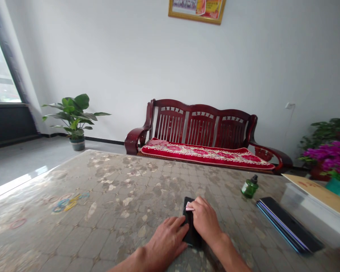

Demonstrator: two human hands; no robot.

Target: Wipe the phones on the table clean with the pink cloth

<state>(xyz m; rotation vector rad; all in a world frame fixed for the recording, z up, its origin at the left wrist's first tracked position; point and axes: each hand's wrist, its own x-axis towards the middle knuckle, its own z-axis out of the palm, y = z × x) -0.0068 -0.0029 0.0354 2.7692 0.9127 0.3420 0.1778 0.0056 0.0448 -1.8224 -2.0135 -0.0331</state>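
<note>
A black smartphone [189, 238] lies on the patterned tablecloth, its far end pointing away from me. My left hand [167, 238] rests at its left side, holding that edge with the fingertips, the thumb near the lower end. Over the upper right part of the phone, my right hand [204, 219] is closed in a pinch. Between its fingers is a small folded pale pink cloth [189, 206], pressed against the screen. My hands cover much of the phone.
To the right stand a green spray bottle [249, 187], a stack of smartphones [289, 223] and a clear plastic box [297, 200] with a tan board [323, 190] on top. Colourful rubber bands [66, 203] lie at left. Behind the table [124, 192] is a wooden bench [201, 124].
</note>
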